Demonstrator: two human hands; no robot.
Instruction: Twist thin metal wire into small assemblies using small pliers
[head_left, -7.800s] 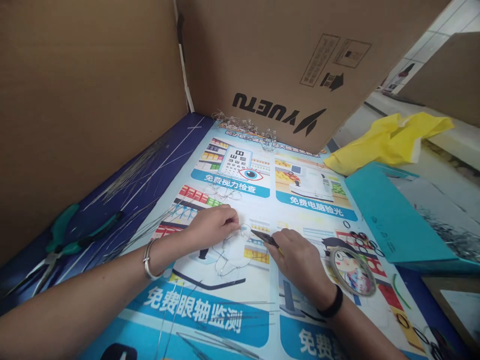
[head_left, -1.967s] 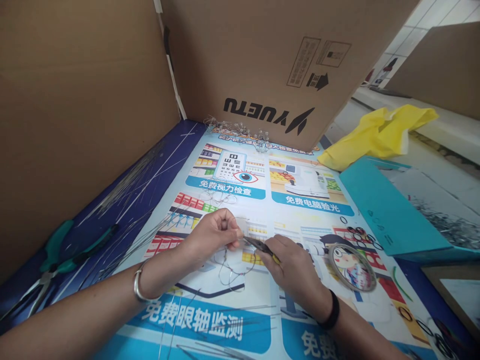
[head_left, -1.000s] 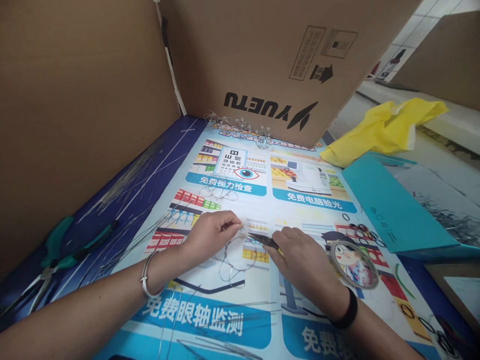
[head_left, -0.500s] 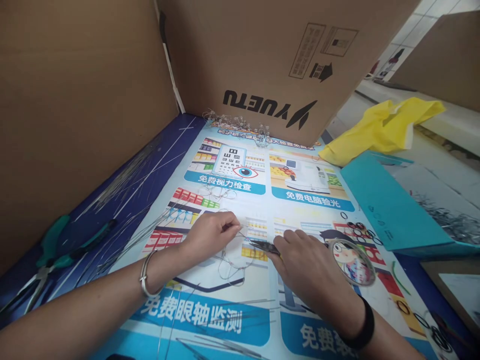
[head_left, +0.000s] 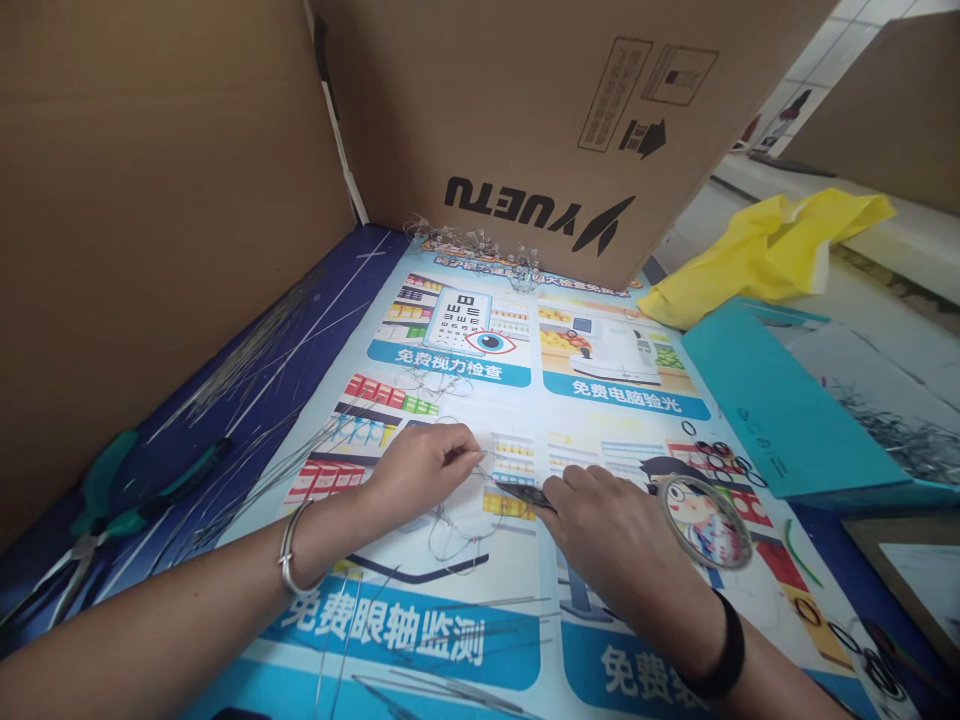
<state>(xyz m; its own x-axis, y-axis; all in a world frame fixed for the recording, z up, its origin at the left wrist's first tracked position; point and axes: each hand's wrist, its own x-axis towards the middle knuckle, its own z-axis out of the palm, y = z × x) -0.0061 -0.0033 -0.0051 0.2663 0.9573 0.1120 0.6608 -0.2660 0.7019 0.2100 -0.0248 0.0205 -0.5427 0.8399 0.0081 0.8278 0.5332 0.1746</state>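
Thin wire (head_left: pixel 487 472) is pinched in the left hand's (head_left: pixel 439 462) closed fingertips at the centre; the right hand (head_left: pixel 611 535), at four o'clock, curls round dark-tipped pliers (head_left: pixel 525 493).

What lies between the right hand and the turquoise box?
In the head view, a clear round ring, perhaps a tape roll, and a cluster of small black rings lie between the right hand and the turquoise box.

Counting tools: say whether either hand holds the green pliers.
No, the green pliers lie on the blue surface, clear of the left hand and right hand.
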